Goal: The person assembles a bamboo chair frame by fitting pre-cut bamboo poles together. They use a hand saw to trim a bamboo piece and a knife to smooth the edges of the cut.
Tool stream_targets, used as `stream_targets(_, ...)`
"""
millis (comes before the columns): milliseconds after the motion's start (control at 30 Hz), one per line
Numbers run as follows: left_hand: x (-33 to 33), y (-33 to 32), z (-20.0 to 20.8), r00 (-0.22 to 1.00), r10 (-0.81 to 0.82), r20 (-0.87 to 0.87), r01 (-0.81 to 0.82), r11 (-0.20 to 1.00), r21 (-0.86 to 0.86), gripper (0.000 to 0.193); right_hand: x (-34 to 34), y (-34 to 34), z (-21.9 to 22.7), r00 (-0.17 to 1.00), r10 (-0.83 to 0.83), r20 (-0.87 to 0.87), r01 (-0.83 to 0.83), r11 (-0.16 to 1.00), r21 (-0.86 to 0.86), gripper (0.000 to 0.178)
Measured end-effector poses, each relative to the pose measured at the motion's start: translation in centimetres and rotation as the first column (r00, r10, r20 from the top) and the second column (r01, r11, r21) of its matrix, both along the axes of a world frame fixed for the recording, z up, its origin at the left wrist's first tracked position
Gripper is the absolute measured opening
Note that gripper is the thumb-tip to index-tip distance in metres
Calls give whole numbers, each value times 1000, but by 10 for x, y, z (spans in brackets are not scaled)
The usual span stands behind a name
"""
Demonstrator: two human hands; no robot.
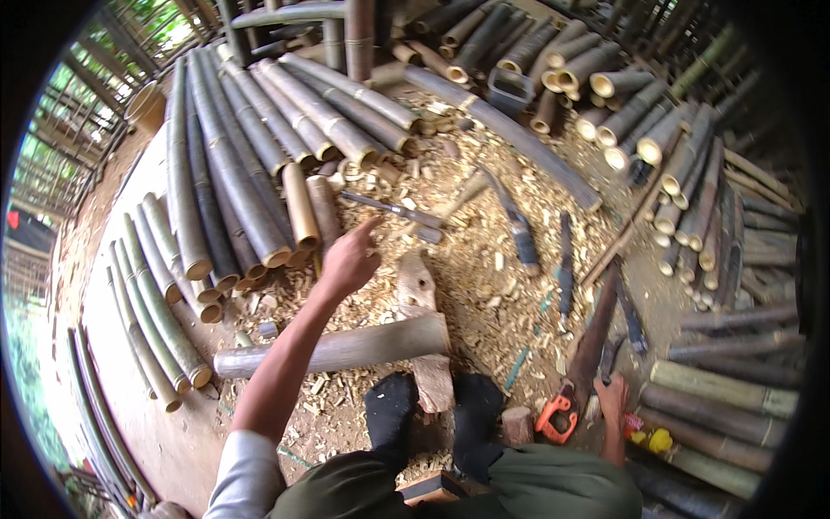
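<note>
My left hand (350, 261) reaches forward over the wood chips, index finger stretched out and nothing seen in it. Just ahead of it lies a dark, long-handled tool (393, 208). Beneath my left forearm, a bamboo section (346, 349) rests across a pale carved wooden block (418, 281). Low on the right, my right hand (612, 396) is closed at the lower end of a short, dark-bladed tool (609, 355); its exact kind is unclear. Left of that hand is a hand saw with an orange handle (558, 419), its blade pointing away from me.
Bamboo poles (229, 164) lie in rows at the left, with more cut bamboo (622, 121) at the far right. An adze-like tool (517, 225) and a dark bar (565, 268) lie among the chips. A wooden stub (517, 426) stands beside my right foot (477, 406).
</note>
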State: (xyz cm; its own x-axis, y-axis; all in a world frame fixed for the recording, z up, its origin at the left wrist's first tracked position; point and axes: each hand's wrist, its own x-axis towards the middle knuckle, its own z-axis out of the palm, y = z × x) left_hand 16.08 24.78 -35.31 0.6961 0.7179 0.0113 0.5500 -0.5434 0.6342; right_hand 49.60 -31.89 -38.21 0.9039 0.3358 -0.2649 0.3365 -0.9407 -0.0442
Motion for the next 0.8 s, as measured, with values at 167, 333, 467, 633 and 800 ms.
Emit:
stream_targets(167, 64, 54, -47, 972, 9, -235, -13, 1000, -15, 73, -1, 13, 0, 998, 19, 65, -15, 998, -65, 52)
stream_targets(333, 75, 59, -65, 974, 111, -197, -128, 989, -73, 39, -10, 109, 39, 959, 216, 182, -247, 954, 168, 51)
stream_targets(467, 69, 50, -54, 970, 238, -42, -239, 970, -38, 32, -11, 213, 40, 924, 365, 111, -377, 830, 410, 50)
stream_targets(633, 39, 85, 10, 963, 257, 84, -270, 937, 220, 60, -1, 310, 7, 899, 437, -7, -413, 855, 314, 64)
stream_targets(800, 1, 12, 97, 986, -41, -158, 3, 973, -233, 59, 14, 335, -28, 888, 461, -11, -428, 833, 350, 68)
